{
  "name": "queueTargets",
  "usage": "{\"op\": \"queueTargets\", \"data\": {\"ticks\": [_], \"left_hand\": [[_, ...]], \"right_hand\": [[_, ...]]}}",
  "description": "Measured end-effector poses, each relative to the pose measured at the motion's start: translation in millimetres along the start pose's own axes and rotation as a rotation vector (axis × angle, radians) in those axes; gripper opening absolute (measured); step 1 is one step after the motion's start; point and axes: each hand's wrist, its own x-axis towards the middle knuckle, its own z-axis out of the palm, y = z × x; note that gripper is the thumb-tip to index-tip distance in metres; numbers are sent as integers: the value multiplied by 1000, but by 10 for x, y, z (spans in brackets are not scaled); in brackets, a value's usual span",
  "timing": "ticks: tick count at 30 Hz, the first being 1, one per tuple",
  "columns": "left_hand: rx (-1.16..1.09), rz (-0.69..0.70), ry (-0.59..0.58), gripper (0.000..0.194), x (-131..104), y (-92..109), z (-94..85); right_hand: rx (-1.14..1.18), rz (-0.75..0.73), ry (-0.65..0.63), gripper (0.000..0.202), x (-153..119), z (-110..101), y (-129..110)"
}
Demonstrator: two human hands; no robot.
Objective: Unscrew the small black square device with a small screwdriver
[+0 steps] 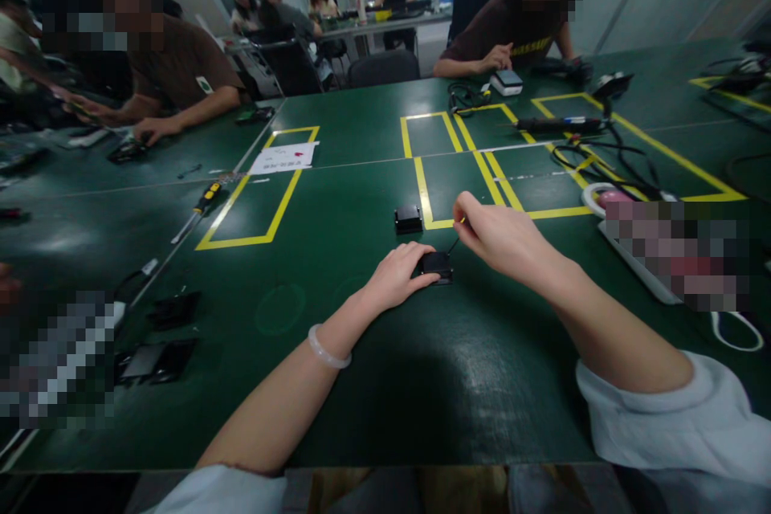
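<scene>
My left hand [402,275] is closed on a small black rectangular part [436,267] lying on the green table, thumb along its near side and fingers over its left end. My right hand [491,231] pinches a small screwdriver [454,246]. Its thin dark shaft slants down to the right end of the black part; most of the handle is hidden in my fingers. Just beyond my left hand sits a second black part [408,218], boxy and similar in size, touched by neither hand.
Yellow tape marks the green table [355,209]. A yellow-black screwdriver [209,197] and black pieces [157,360] lie left. At right are a black pen-like tool [560,125], cables [626,165] and a blurred-out tray [644,269]. Co-workers sit across the table.
</scene>
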Motion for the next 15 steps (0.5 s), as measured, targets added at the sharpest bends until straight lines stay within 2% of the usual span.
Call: {"op": "queueTargets", "data": {"ticks": [9,15], "left_hand": [[-2,-1,9,37,-5,-15,15],[1,-7,4,36,-6,-15,14]], "right_hand": [[-108,18,7,30,-10,-21,-23],[-40,-9,24,25,-18,-9,-20]]}}
